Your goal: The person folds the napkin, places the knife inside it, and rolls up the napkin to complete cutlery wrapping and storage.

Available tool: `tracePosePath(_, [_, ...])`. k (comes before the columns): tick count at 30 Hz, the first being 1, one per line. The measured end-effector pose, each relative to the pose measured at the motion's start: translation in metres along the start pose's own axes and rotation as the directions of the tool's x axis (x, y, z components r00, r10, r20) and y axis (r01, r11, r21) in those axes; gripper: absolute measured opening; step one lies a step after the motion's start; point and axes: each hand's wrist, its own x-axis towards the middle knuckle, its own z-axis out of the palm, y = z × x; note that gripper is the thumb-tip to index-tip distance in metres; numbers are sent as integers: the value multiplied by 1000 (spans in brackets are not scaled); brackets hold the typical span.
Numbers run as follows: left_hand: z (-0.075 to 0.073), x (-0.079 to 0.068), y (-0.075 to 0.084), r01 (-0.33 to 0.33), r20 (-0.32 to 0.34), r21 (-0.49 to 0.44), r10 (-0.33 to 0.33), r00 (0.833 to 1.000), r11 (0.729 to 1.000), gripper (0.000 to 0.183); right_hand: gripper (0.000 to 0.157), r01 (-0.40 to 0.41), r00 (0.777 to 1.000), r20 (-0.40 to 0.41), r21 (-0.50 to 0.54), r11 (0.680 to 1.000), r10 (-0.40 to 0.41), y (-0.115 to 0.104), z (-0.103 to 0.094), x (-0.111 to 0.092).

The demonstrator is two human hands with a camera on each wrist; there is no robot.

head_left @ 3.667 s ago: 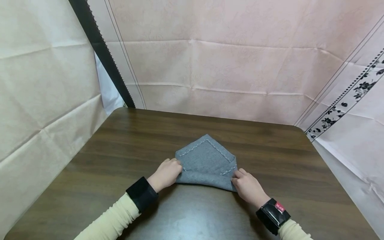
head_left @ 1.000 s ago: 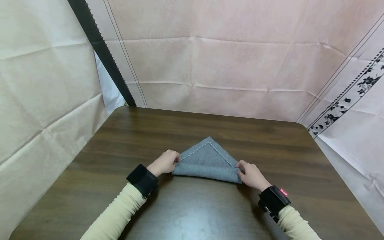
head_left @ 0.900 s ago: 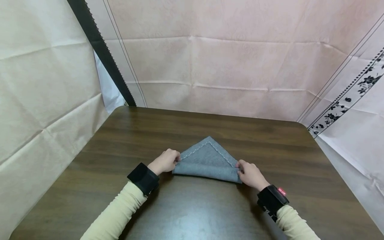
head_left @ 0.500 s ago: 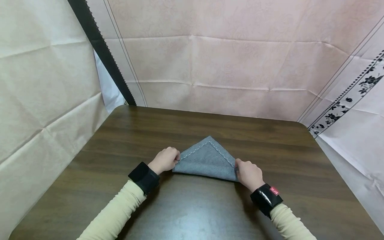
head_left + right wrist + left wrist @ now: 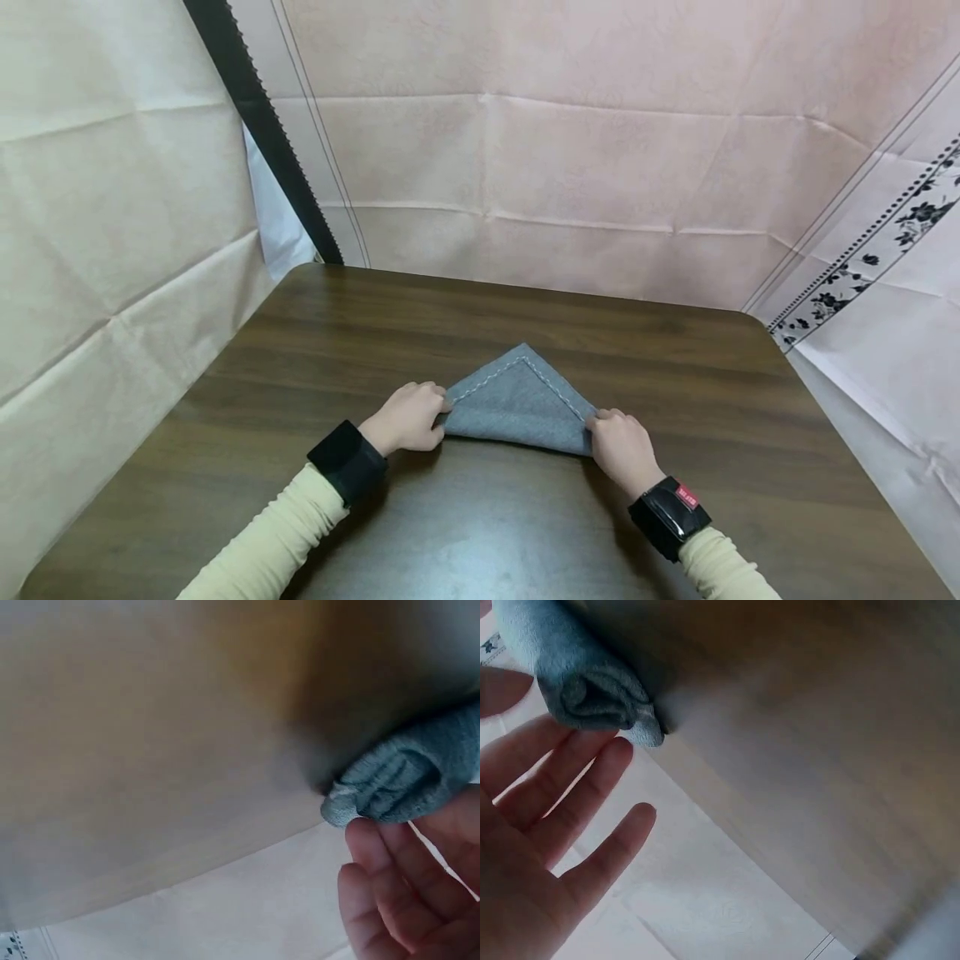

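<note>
A grey-blue towel (image 5: 517,400) with a white stitched border lies on the table, its far corner pointing away. Its near edge is rolled up, and the coiled roll end (image 5: 592,694) shows in the left wrist view. My left hand (image 5: 408,415) is at the roll's left end, fingers extended and spread, fingertips touching beneath the coil and thumb apart from them. At the right end my right hand (image 5: 624,446) holds the towel with bent fingers. In the right wrist view its fingertips (image 5: 366,838) press against the other coiled end (image 5: 397,784).
The brown wooden table (image 5: 480,533) has rounded far corners. Behind it hangs a creased pale pink sheet (image 5: 570,167), with a white floral-bordered sheet (image 5: 885,333) at right and a cream one (image 5: 112,250) at left. Black wrist straps (image 5: 348,462) sit over pale yellow sleeves (image 5: 270,533).
The towel's near edge has been rolled farther forward, leaving a triangle beyond it. In the last half second my left fingers have loosened and spread, and both hands have shifted slightly nearer.
</note>
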Motion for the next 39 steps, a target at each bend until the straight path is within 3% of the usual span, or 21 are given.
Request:
tracePosePath(4, [-1,0,1,24,52,29,-26,998,999,19,9,-20,998,58,92,996,15,2,-2,-8])
tracePosePath(8, [-1,2,3,16,73,28,-18,997,999,21,23,-22,990,140,104,994,7,3,-4,-14])
tracePosePath(14, [-1,1,2,-3,71,-117,11,997,993,11,30,-16,982,188,141,990,-11,3,-8,-22])
tracePosePath(19, [-1,-4,-1,8,82,-293,17,997,956,11,29,-52,979,204,220,974,6,7,-15,-28])
tracePosePath(26, [2,-12,-8,10,107,-482,47,993,876,17,26,-120,959,283,355,927,15,16,-22,-37])
tracePosePath(31, [-1,-14,-12,6,137,-548,83,987,836,12,24,-155,950,310,424,892,18,22,-26,-37])
tracePosePath(35, [-3,-12,-15,42,181,-567,75,981,822,13,25,-165,954,298,458,874,24,24,-25,-36])
tracePosePath(39, [-2,-6,-15,69,201,-570,58,978,819,14,27,-224,952,295,488,844,82,24,-23,-33])
